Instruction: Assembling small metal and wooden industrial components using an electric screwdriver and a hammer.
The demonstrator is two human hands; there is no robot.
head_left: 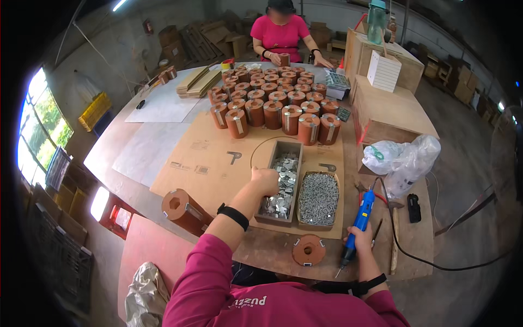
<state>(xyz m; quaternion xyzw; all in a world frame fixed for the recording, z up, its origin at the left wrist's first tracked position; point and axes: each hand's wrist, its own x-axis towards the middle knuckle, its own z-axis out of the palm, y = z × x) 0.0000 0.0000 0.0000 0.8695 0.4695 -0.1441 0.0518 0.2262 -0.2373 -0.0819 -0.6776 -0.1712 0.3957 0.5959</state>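
My right hand (357, 238) is wrapped round a blue electric screwdriver (364, 211), its bit pointing down toward the table's near edge. At the left rim of a long grey tray (261, 219), my left hand (265, 181) is closed, fingers curled; what they hold, if anything, is hidden. Small flat metal plates (285, 173) fill that tray. Beside it on the right, a shallow box holds many screws (318, 199). Close in front of me stands a brown cylinder (308, 250) with a central hole and metal clips on its rim. Another brown cylinder (188, 211) is left of my forearm.
Many brown cylinders (273, 114) stand grouped farther back. Wooden boards (197, 83) are stacked behind them at left. Across the table a person (279, 34) in pink touches a cylinder. Plastic bags (406, 161), pliers (393, 204) and a black cord (400, 248) are on the right.
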